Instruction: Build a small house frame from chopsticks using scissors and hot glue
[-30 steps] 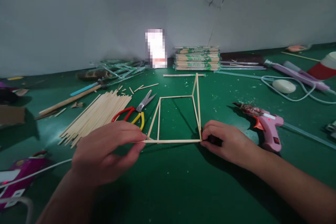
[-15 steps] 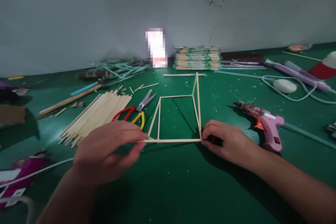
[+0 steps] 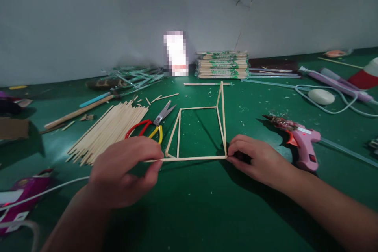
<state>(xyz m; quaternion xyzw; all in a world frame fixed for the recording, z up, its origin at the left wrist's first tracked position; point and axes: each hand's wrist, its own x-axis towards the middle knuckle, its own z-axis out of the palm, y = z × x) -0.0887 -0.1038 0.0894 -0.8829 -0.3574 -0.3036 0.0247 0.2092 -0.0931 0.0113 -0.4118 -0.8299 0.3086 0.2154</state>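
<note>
A frame of thin wooden sticks (image 3: 178, 134) stands on the green table in front of me, with a triangle at each side. Along its near edge lies a wooden stick (image 3: 195, 158). My left hand (image 3: 126, 173) pinches this stick between thumb and fingers, left of the frame, and the stick's end pokes out behind the fingertips. At the near right corner, the fingertips of my right hand (image 3: 254, 155) are closed on the stick's other end. Scissors (image 3: 158, 122) with red and yellow handles lie open just beyond my left hand.
Loose wooden sticks (image 3: 109, 130) lie in a row at left. A pink glue gun (image 3: 304, 139) rests right of my right hand, a purple glue gun (image 3: 26, 193) at lower left. Wrapped chopstick packs (image 3: 223, 65) are stacked by the wall, beside a bright blurred screen (image 3: 176, 53).
My left hand has slid slightly right and its fingertips have drawn back a little along the stick, so more of the stick's end shows. My right hand stays at the corner.
</note>
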